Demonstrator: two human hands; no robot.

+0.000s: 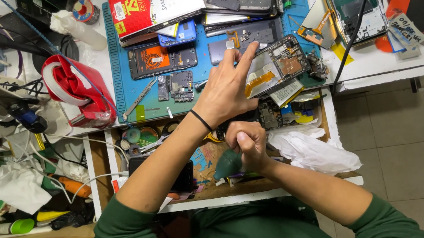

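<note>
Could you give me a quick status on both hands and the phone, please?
Left hand holding opened phone frame over blue mat. Right hand squeezing green air blower. Nothing between them.

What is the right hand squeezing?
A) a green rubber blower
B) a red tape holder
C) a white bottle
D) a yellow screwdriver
A: the right hand is closed around a green blower above the open drawer, while the left hand holds an opened phone over the blue mat.
</note>
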